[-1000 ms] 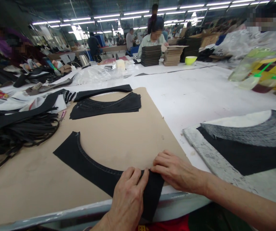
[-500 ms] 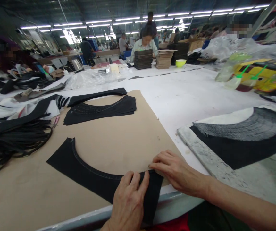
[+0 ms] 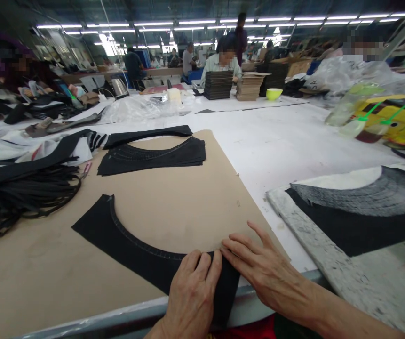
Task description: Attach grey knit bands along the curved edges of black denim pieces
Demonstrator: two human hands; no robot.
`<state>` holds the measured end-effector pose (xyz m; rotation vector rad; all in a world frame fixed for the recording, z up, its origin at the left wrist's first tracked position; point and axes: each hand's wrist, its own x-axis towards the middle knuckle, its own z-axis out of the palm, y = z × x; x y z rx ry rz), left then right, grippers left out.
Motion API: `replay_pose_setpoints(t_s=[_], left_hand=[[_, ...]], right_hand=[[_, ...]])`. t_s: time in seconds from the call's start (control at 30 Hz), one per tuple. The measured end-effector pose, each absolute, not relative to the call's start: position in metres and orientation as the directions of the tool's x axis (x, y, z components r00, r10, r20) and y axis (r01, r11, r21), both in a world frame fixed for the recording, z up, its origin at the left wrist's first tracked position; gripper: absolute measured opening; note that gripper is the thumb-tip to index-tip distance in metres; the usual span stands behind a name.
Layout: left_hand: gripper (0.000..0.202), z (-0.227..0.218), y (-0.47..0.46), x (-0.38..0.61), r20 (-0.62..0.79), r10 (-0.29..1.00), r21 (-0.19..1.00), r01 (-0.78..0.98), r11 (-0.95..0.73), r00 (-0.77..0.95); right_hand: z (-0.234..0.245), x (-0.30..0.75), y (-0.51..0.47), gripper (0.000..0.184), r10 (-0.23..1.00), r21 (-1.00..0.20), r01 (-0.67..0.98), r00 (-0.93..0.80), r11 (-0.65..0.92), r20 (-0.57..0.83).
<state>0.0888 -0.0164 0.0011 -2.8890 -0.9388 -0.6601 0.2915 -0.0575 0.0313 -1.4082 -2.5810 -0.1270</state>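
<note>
A curved black fabric piece [image 3: 137,252] lies on brown paper [image 3: 174,202], its right end reaching over the table's front edge. Its inner curve has a narrow folded rim with small notches. My left hand [image 3: 193,285] grips that rim near the right end, fingers bent and close together, the fingertips partly hidden. Just beside it, my right hand [image 3: 258,261] touches the rim's end with stretched fingers, the index finger raised and spread from the others. Farther back on the paper lies a stack of similar black pieces [image 3: 153,157].
At right, a stone-like slab [image 3: 329,263] carries black pieces with greyish, streaked curved edges [image 3: 357,195]. Black strips [image 3: 29,188] heap up at left. Beyond are bottles with green nozzles [image 3: 359,125], a yellow-green bowl [image 3: 273,94], dark stacks [image 3: 218,85] and a seated co-worker.
My right hand's fingers have opened from a pinch on the rim and spread out, the index finger lifting. My left hand stays on the rim. The view has shifted slightly.
</note>
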Motion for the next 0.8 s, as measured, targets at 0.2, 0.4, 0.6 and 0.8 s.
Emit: replay_pose_setpoints(t_s=[0.2,0.4,0.6,0.8], left_hand=[[0.042,0.001,-0.018,0.087,0.404,0.562,0.120,0.567,-0.815,0.722],[0.044,0.000,-0.019,0.078,0.458,0.529,0.138,0.531,-0.836,0.715],[0.042,0.000,-0.021,0.066,0.511,0.533,0.261,0.469,-0.844,0.674],[0.034,0.013,-0.012,0.051,0.379,0.813,0.743,0.379,-0.552,0.441]], right_hand=[[0.027,0.311,-0.064,0.049,0.823,0.021,0.852,-0.511,0.523,0.249],[0.038,0.293,-0.065,0.049,0.878,-0.138,0.904,-0.342,0.405,0.336],[0.019,0.270,-0.064,0.045,0.880,-0.196,0.872,-0.393,0.449,0.267],[0.015,0.279,-0.060,0.044,0.902,-0.188,0.893,-0.364,0.409,0.234]])
